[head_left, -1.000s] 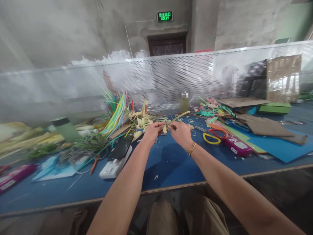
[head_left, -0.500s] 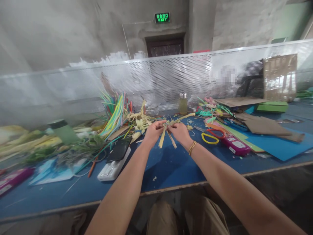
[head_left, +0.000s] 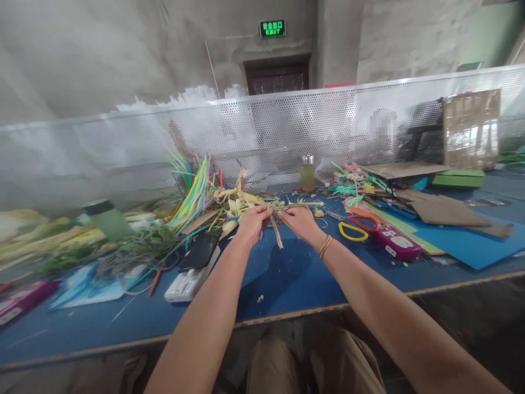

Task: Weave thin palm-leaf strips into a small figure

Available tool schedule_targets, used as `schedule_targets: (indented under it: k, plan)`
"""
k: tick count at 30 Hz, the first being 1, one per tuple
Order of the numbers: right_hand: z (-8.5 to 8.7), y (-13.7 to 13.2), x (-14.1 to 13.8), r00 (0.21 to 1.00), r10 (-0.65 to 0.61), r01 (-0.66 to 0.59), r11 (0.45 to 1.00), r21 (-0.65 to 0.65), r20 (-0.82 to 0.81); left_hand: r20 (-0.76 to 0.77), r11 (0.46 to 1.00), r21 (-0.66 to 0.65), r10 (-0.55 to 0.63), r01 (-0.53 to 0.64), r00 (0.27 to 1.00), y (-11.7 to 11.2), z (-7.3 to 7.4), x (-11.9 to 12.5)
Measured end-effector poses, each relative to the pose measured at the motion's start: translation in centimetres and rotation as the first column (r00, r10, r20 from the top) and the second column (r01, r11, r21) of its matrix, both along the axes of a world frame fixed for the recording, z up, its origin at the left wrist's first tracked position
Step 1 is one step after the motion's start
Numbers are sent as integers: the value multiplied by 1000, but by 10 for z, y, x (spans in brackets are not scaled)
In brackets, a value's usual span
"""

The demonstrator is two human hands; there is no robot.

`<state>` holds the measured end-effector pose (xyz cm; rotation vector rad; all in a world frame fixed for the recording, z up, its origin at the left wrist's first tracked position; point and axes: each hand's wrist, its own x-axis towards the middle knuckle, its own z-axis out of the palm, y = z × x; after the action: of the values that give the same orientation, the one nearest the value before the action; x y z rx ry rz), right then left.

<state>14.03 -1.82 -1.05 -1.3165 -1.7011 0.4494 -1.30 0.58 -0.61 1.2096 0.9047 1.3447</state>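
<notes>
bare arms, gold bracelet point(head_left: 325, 247) on R wrist, khaki trousers point(head_left: 315, 364)

Head-worn camera, facing forward and down, close over blue table point(head_left: 287, 284)

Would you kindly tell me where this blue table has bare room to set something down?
The widest bare patch of the table lies nearer than the left hand and right hand, which hold pale strips, between the white box and the pink case. It is crowded behind and beside them, with coloured strips and scissors.
</notes>
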Motion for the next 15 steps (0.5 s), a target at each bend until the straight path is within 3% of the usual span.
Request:
schedule_targets:
  k: [7, 12, 15]
  plan:
    - [12, -14, 8, 953, -142, 70, 962, 264, 267, 43, 995, -84, 63, -60, 997, 4, 6, -9]
    - [14, -20, 10, 889, -315, 76, 817, 571, 332, 46, 993, -115, 31, -26, 998, 3, 6, -9]
    - [18, -23, 13, 842, -420, 126, 763, 634, 339, 63, 991, -134, -9, 17, 998, 0, 7, -7]
